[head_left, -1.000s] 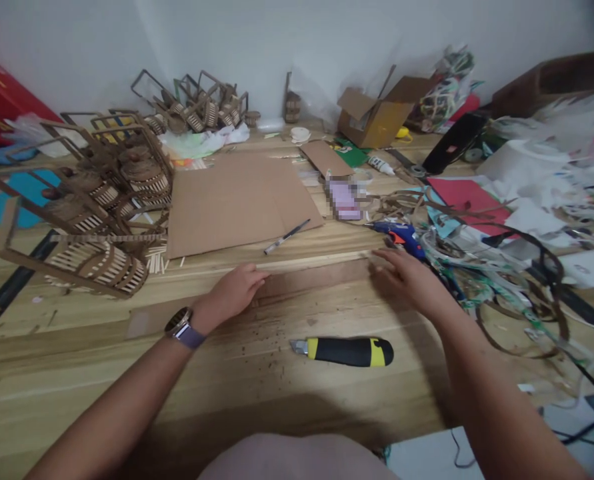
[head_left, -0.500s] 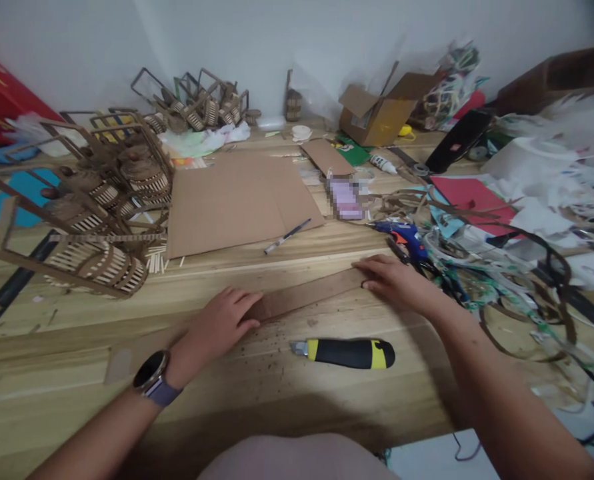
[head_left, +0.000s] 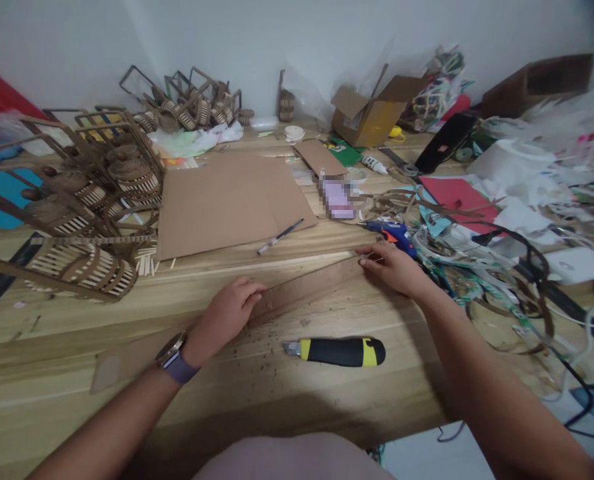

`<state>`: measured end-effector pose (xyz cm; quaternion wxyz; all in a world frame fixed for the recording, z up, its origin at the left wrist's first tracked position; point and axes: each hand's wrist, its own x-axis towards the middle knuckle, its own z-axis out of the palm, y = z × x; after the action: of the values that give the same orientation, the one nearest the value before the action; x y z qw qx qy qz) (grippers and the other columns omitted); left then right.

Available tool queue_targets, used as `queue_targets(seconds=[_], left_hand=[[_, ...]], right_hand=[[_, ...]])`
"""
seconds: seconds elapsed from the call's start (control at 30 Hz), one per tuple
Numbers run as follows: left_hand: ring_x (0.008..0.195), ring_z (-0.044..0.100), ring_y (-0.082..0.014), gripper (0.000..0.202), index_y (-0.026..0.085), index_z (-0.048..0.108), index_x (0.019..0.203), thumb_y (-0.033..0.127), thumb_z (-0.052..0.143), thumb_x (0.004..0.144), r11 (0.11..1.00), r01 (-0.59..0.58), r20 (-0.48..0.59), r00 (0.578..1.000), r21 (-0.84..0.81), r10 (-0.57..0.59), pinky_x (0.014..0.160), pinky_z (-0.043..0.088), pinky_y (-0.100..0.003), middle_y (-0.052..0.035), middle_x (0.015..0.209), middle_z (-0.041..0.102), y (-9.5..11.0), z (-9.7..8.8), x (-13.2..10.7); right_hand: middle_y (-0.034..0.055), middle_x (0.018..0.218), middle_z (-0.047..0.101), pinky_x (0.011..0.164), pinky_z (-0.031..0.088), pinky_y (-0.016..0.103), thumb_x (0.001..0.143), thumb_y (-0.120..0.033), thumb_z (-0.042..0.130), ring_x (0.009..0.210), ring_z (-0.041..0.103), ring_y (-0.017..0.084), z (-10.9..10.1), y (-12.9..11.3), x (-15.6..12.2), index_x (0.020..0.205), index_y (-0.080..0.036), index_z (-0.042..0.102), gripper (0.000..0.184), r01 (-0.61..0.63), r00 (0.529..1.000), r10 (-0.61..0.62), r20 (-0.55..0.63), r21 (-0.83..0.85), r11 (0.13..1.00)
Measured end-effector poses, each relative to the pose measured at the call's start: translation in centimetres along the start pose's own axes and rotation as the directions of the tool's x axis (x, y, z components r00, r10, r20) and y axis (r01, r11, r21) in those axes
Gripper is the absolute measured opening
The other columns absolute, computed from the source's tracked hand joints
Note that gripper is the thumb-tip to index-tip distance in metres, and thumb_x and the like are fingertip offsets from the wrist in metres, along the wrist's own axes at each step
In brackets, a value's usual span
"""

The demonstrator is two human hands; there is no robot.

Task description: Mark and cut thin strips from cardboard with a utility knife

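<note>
A long brown cardboard strip runs slantwise across the wooden table, its far left part passing under my left forearm. My left hand, with a watch at the wrist, has its fingers closed over the strip's upper edge near the middle. At the strip's right end my right hand pinches it between thumb and fingers. The strip's right part looks slightly raised and tilted. Below it lies a black and yellow utility knife, its metal tip toward the left, touched by neither hand. Dark crumbs are scattered beside the knife tip.
A large cardboard sheet lies beyond my hands, with a pen at its edge. Small woven baskets crowd the left. A blue glue gun and tangled strips lie right. An opened box stands behind.
The view has shifted slightly to the right. My left fingers have drawn together on the strip, and its right part has tilted up a little. The knife stays on the table.
</note>
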<state>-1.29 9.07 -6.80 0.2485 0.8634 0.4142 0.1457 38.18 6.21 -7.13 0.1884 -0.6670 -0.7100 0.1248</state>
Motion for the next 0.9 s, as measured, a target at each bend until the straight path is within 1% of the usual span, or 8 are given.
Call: queue_targets(seconds=[0.07, 0.17, 0.23, 0.33, 0.47, 0.6, 0.77, 0.9], left_hand=[[0.101, 0.066, -0.0229, 0.03, 0.019, 0.071, 0.114, 0.013, 0.048, 0.098, 1.0, 0.001, -0.006, 1.0, 0.025, -0.001, 0.092, 0.054, -0.038, -0.0073, 0.106, 0.07, 0.2, 0.3, -0.3], [0.111, 0.061, -0.0263, 0.029, 0.018, 0.067, 0.125, 0.022, 0.059, 0.097, 0.992, -0.053, -0.029, 0.998, 0.111, 0.057, 0.099, 0.051, -0.043, -0.0102, 0.119, 0.067, 0.7, 0.7, -1.4], [0.114, 0.058, -0.0281, 0.035, 0.02, 0.065, 0.13, 0.027, 0.064, 0.096, 0.977, -0.114, 0.002, 0.993, 0.178, 0.116, 0.101, 0.049, -0.045, -0.0108, 0.125, 0.064, 0.8, 1.0, -2.3], [0.113, 0.056, -0.0278, 0.033, 0.023, 0.065, 0.131, 0.025, 0.06, 0.099, 0.956, -0.176, 0.039, 0.984, 0.234, 0.172, 0.099, 0.049, -0.046, -0.0106, 0.126, 0.064, 0.2, 1.2, -2.9], [0.11, 0.055, -0.0268, 0.032, 0.023, 0.066, 0.131, 0.024, 0.057, 0.101, 0.946, -0.24, 0.023, 0.97, 0.22, 0.241, 0.097, 0.049, -0.046, -0.0115, 0.125, 0.064, -1.3, 0.9, -2.4], [0.111, 0.056, -0.0262, 0.032, 0.021, 0.066, 0.132, 0.024, 0.054, 0.102, 0.942, -0.296, 0.068, 0.955, 0.158, 0.289, 0.098, 0.049, -0.046, -0.012, 0.125, 0.064, -2.3, 0.0, -1.5], [0.112, 0.058, -0.0244, 0.03, 0.02, 0.068, 0.128, 0.019, 0.052, 0.102, 0.954, -0.283, 0.139, 0.953, 0.1, 0.268, 0.099, 0.05, -0.043, -0.0109, 0.122, 0.065, -2.0, -1.1, -0.6], [0.111, 0.058, -0.024, 0.029, 0.019, 0.068, 0.125, 0.015, 0.054, 0.1, 0.949, -0.283, 0.151, 0.953, 0.136, 0.262, 0.099, 0.05, -0.041, -0.0104, 0.12, 0.066, -1.4, -1.6, -0.3]], right_hand=[[0.0119, 0.107, 0.07, 0.081, 0.058, 0.038, 0.091, -0.034, 0.056, 0.086, 0.068, 0.022, 0.2, 0.1, 0.1, 0.118, -0.019, 0.069, 0.034, -0.01, 1.0, 0.01, 0.011, 0.011, 1.0], [0.013, 0.11, 0.07, 0.084, 0.057, 0.039, 0.09, -0.032, 0.057, 0.089, 0.068, 0.023, 0.4, 0.0, 0.1, 0.116, -0.018, 0.07, 0.033, -0.01, 1.0, 0.01, 0.028, 0.013, 1.0], [0.0137, 0.11, 0.07, 0.089, 0.055, 0.041, 0.09, -0.032, 0.056, 0.095, 0.068, 0.025, 0.6, 0.0, 0.0, 0.114, -0.018, 0.071, 0.032, -0.005, 1.0, 0.005, 0.03, 0.007, 1.0], [0.0144, 0.108, 0.07, 0.095, 0.053, 0.044, 0.089, -0.032, 0.056, 0.102, 0.066, 0.028, 0.9, 0.1, -0.4, 0.111, -0.018, 0.072, 0.031, 0.005, 1.0, -0.005, 0.026, 0.001, 1.0], [0.0132, 0.108, 0.069, 0.096, 0.053, 0.047, 0.09, -0.036, 0.055, 0.102, 0.066, 0.029, 1.3, 0.3, -1.2, 0.111, -0.021, 0.072, 0.031, 0.02, 1.0, -0.02, 0.016, 0.006, 1.0], [0.0124, 0.111, 0.067, 0.099, 0.051, 0.049, 0.089, -0.042, 0.056, 0.107, 0.064, 0.03, 1.4, 0.3, -1.8, 0.119, -0.024, 0.07, 0.038, 0.058, 0.998, -0.058, 0.016, 0.016, 0.998], [0.0129, 0.111, 0.065, 0.099, 0.051, 0.049, 0.089, -0.043, 0.056, 0.108, 0.063, 0.03, 1.3, 0.2, -1.9, 0.122, -0.025, 0.069, 0.04, 0.092, 0.995, -0.092, 0.029, 0.013, 0.996], [0.0129, 0.111, 0.064, 0.1, 0.051, 0.049, 0.09, -0.042, 0.054, 0.109, 0.062, 0.03, 1.3, 0.2, -1.9, 0.12, -0.025, 0.069, 0.038, 0.1, 0.995, -0.1, 0.029, -0.003, 0.995]])
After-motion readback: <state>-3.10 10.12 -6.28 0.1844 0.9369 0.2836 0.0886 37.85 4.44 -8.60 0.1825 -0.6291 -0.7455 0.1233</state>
